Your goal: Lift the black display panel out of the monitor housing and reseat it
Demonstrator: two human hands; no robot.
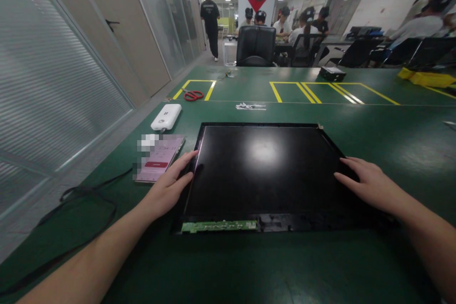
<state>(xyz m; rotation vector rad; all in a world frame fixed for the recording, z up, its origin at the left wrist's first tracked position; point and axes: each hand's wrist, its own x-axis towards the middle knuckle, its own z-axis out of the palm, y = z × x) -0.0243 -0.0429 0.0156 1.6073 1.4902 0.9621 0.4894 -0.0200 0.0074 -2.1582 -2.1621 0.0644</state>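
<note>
A black LCD panel (263, 175) in a dark frame lies on the green table in front of me, its glossy face up with a bright reflection. A narrow green circuit board (219, 226) runs along the left part of its near edge. My left hand (171, 185) grips the panel's left edge, thumb and forefinger showing at the frame. On the opposite edge is my right hand (366, 180), its thumb over the dark face and its fingers along the side. The lower fingers of both hands are hidden.
Left of the panel lie a phone (160, 159) with a lit screen, a white power bank (166, 117) and a black cable (89, 191). Red-handled scissors (193, 96), white scraps (250, 106) and a black box (332, 74) are farther back. Beyond stands a chair (255, 46); people sit and walk.
</note>
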